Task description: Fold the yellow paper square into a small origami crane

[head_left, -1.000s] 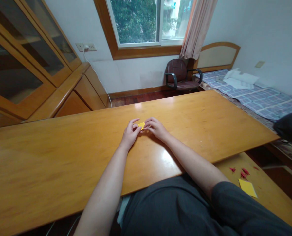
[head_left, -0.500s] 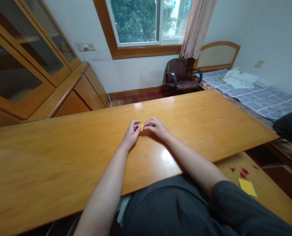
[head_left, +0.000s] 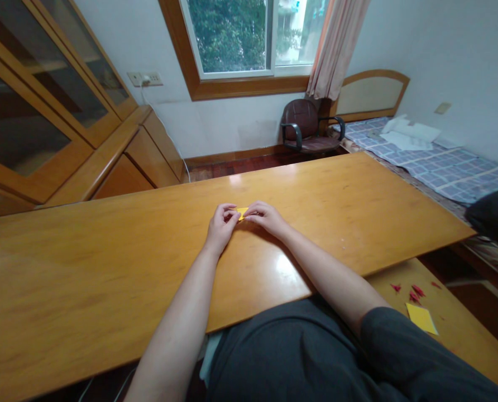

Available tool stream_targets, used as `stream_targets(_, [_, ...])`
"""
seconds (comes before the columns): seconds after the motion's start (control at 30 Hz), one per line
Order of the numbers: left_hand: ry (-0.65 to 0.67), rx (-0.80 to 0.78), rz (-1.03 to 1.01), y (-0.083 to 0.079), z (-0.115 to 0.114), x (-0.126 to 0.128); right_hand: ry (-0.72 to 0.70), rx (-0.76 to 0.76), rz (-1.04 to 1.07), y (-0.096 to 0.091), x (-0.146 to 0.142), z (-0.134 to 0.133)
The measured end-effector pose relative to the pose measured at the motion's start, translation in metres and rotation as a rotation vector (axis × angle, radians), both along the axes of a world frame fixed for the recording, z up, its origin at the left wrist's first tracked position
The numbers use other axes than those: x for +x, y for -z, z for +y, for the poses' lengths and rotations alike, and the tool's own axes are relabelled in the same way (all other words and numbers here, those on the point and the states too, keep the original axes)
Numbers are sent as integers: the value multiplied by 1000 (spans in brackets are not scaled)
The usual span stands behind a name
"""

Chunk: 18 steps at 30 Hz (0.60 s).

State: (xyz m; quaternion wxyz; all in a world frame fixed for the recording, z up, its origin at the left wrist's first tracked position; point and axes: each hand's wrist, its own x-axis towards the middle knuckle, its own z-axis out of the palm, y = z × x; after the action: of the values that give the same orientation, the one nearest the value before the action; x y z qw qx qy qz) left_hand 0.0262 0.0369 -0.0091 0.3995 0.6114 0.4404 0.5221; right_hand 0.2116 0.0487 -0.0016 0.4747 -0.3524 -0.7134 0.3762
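A small folded piece of yellow paper (head_left: 242, 212) lies on the long wooden table (head_left: 106, 262), pinched between both hands. My left hand (head_left: 221, 225) has its fingers curled onto the paper's left edge. My right hand (head_left: 266, 216) presses its fingertips on the right edge. Most of the paper is hidden under the fingers.
A lower wooden bench (head_left: 450, 324) at the right carries a yellow paper sheet (head_left: 421, 318) and small red folded pieces (head_left: 414, 291). A bed (head_left: 441, 162) and an armchair (head_left: 307, 129) stand beyond the table. Wooden cabinets (head_left: 65, 123) line the left wall.
The fingers have shifted slightly on the yellow paper, and the left hand's fingers have curled in closer. Both arms stay in place.
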Motion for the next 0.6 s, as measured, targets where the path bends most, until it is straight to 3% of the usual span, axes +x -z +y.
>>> stream_targets(0.6, [70, -62, -121, -7, -3, 5, 72, -13, 69, -1, 0, 0])
